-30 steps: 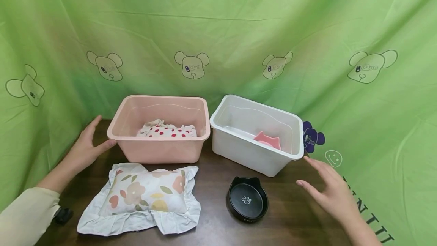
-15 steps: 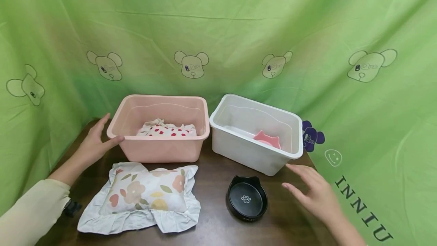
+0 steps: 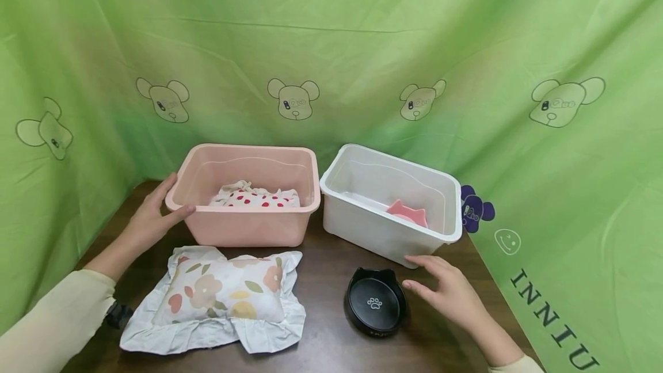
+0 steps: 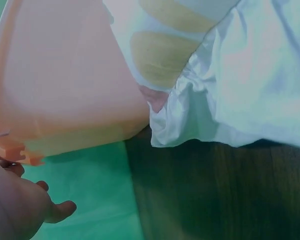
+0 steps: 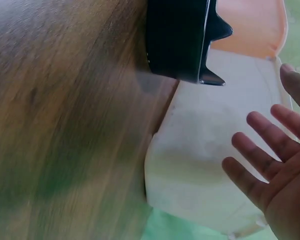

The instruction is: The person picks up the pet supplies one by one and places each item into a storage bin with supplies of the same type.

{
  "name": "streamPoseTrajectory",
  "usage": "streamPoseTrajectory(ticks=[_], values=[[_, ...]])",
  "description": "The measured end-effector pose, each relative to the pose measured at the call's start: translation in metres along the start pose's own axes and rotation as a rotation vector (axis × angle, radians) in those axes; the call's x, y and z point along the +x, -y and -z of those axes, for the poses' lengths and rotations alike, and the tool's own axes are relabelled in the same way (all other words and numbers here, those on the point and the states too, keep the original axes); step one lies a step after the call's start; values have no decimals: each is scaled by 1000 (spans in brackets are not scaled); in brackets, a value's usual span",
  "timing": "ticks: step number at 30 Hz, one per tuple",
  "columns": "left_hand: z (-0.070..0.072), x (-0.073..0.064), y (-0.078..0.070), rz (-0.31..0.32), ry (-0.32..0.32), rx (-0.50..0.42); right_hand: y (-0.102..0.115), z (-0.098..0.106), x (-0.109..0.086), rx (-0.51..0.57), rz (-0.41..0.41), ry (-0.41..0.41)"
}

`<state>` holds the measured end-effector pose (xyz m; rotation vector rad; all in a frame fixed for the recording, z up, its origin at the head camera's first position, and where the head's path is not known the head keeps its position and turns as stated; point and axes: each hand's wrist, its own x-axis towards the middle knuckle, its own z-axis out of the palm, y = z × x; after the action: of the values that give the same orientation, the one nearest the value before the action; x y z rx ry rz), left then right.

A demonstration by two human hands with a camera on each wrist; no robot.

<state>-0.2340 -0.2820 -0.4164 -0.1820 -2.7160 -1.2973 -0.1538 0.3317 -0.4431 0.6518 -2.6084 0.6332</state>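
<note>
In the head view my left hand [image 3: 150,220] is at the left front corner of a pink bin [image 3: 248,229], thumb before the front wall and fingers along the left side. Whether it touches the rim, I cannot tell. A white pillow with red spots [image 3: 254,197] lies inside that bin. My right hand [image 3: 448,292], fingers spread, hovers just right of a black cat-eared pet bowl [image 3: 375,304]; the right wrist view shows this hand [image 5: 285,170] holding nothing. Behind the bowl stands a white bin [image 3: 373,232] with a pink cat-eared dish [image 3: 408,213], partly hidden by the front wall.
A floral pillow with a white frill [image 3: 217,298] lies on the dark wooden table [image 3: 326,327] before the pink bin. Green curtain [image 3: 331,27] hangs behind and along both sides. A black strap-like object [image 3: 118,314] is at my left wrist.
My right hand has moved left from beside the white bin's right corner to the black bowl. My left hand has shifted slightly right, closer against the pink bin. The objects have stayed put.
</note>
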Motion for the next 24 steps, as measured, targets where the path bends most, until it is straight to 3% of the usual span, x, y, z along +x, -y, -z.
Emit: streamPoseTrajectory(ticks=[12, 19, 24], values=[[-4, -1, 1, 67, 12, -56, -13, -26, 17, 122, -154, 219], [-6, -2, 2, 59, 4, -90, -13, -38, 26, 73, -150, 307], [-6, -3, 1, 61, 2, -89, -11, -42, 34, 26, -166, 304]])
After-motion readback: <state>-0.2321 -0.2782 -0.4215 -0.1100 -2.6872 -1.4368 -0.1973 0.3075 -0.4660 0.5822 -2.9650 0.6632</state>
